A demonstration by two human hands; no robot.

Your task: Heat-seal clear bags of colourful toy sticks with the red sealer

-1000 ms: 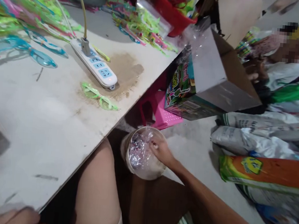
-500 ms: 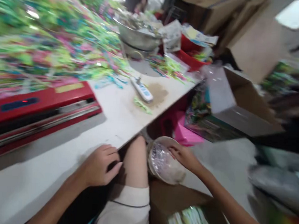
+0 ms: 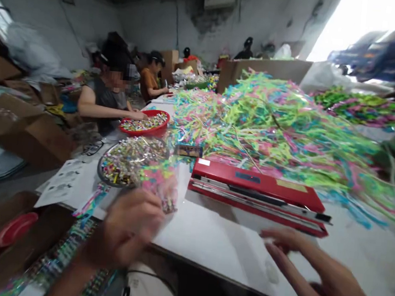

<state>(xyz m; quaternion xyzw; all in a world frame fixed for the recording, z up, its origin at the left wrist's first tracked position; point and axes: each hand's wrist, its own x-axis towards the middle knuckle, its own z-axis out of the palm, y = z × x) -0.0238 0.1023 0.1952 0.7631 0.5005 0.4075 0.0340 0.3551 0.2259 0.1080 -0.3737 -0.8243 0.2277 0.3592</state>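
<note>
My left hand [image 3: 131, 227], blurred by motion, is over the near table edge with its fingers bent. Directly behind its fingers is a clear plastic packet [image 3: 162, 184] with pink, green and yellow contents; whether the fingers grip it is unclear. My right hand [image 3: 321, 271] hovers above the white table [image 3: 211, 231], thumb and forefinger apart, with nothing visible between them. Beyond it lies a red bag sealer [image 3: 256, 184] with a metal bar along its front. A large basin [image 3: 102, 170] of small wrapped pieces stands beyond my left hand.
A heap of coloured plastic strips [image 3: 271, 122] covers the table's far side. A co-worker [image 3: 107, 95] reaches into a red basin [image 3: 163, 126]; another person [image 3: 150, 78] sits farther back. Printed sheets [image 3: 61, 180] lie at the left, beside cardboard boxes [image 3: 28, 130].
The view has swung left and up, from the floor side to the table. My right hand has left the bucket and is above the table; my left hand is now near the packet.
</note>
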